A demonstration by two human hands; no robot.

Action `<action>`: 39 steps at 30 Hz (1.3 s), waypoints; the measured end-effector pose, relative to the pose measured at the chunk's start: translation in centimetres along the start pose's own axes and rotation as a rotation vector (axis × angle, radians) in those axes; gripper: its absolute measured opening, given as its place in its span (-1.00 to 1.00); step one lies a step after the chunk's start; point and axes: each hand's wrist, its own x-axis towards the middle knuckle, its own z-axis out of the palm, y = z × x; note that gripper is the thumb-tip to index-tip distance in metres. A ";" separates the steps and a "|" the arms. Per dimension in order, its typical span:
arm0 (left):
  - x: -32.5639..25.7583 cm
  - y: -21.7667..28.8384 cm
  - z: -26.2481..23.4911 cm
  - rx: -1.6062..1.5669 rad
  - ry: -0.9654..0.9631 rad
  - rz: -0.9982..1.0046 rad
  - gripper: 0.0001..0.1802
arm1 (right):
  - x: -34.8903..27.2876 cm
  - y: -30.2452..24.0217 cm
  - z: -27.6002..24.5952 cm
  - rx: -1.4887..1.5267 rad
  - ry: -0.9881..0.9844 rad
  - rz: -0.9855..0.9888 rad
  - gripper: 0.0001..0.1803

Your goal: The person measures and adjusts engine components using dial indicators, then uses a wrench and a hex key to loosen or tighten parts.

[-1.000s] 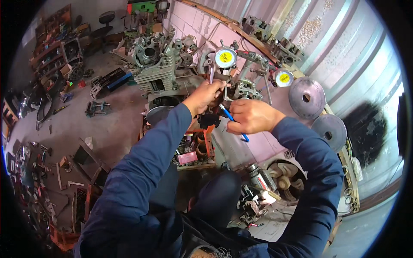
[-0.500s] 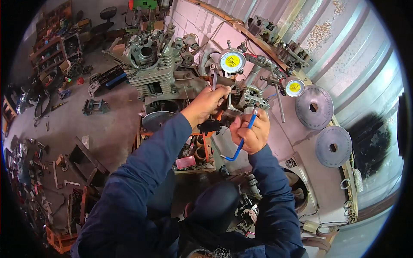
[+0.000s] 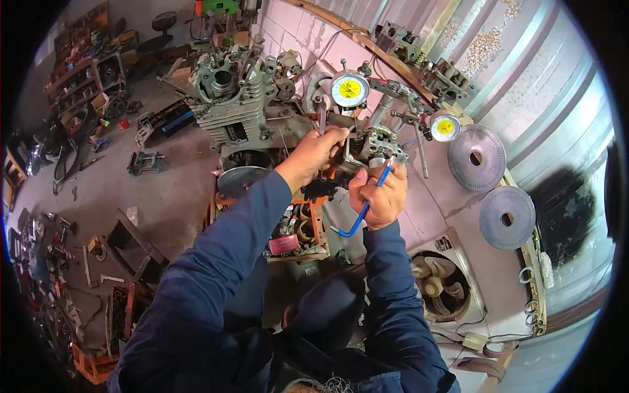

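Observation:
My left hand (image 3: 314, 152) is closed around a slim steel tool, perhaps a wrench (image 3: 322, 118), whose shaft sticks up above the fist. Its lower end is hidden. Close by on the right, my right hand (image 3: 381, 195) grips a blue L-shaped tool (image 3: 364, 211). The bare metal tip points up past the knuckles, and the short bent end hangs below the fist. Just beyond both hands is a small metal engine part (image 3: 385, 144) on the bench, with a bent metal bracket (image 3: 352, 154) beside it. A dial gauge (image 3: 349, 89) with a yellow centre stands behind the hands.
A finned engine block (image 3: 232, 121) stands at the left. A second dial gauge (image 3: 445, 128) and two round graduated discs (image 3: 477, 159) are on the right. A fan (image 3: 434, 286) sits low right. Below the hands is an orange-edged crate (image 3: 319, 229) of parts.
My right hand and the blue tool have shifted slightly left and up. That forearm has swung left, uncovering the fan. My left hand keeps its grip on the steel tool.

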 end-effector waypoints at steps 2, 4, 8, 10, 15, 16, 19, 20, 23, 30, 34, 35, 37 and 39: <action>0.0 0.0 -0.2 -0.017 0.006 -0.012 -0.68 | 0.3 0.4 -0.3 0.028 -0.048 -0.039 -0.62; 0.2 -0.2 -0.4 -0.035 0.002 -0.006 -0.69 | 0.9 0.7 -0.8 0.058 -0.142 -0.102 -0.63; 0.6 -0.7 -0.3 -0.055 -0.026 0.051 -0.66 | 1.7 -0.5 -3.3 0.027 -0.374 0.008 -0.82; 0.1 -0.3 0.0 -0.089 -0.032 0.032 -0.66 | 4.3 -2.9 -5.9 -0.150 -0.501 0.191 -0.69; -1.2 1.0 -0.6 -0.085 0.078 0.011 -0.56 | 7.1 -6.1 -11.4 -0.297 -0.641 0.202 -0.61; -1.0 0.7 -1.0 -0.059 0.085 0.072 -0.47 | 7.2 -6.4 -12.6 -0.140 -0.865 0.486 -0.68; -1.1 0.7 -1.3 0.014 0.289 0.285 -0.56 | 8.9 -7.9 -13.0 0.043 -1.009 0.766 -0.71; -1.1 0.6 -1.6 0.012 0.286 0.281 -0.56 | 9.8 -8.1 -13.0 0.004 -1.063 0.853 -0.81; -0.9 1.0 -2.1 0.085 0.176 0.446 -0.66 | 8.6 -7.2 -12.5 0.026 -0.902 0.779 -0.84; 0.2 2.6 -1.6 -0.089 -0.108 0.334 -0.57 | 7.2 -3.3 -7.9 -0.575 -0.607 0.269 -0.66; 1.4 2.5 -0.7 -0.117 -0.122 0.317 -0.60 | 6.0 -1.9 -6.2 -0.641 -0.547 0.284 -0.66; 2.0 2.4 -0.8 -0.120 -0.123 0.326 -0.60 | 6.0 -1.8 -5.9 -0.640 -0.544 0.281 -0.66; 2.8 2.1 -0.9 -0.171 -0.204 0.384 -0.57 | 5.9 -1.5 -5.6 -0.610 -0.538 0.294 -0.66; 2.9 2.3 -0.8 -0.112 -0.179 0.398 -0.57 | 5.9 -1.3 -5.7 -0.584 -0.551 0.329 -0.67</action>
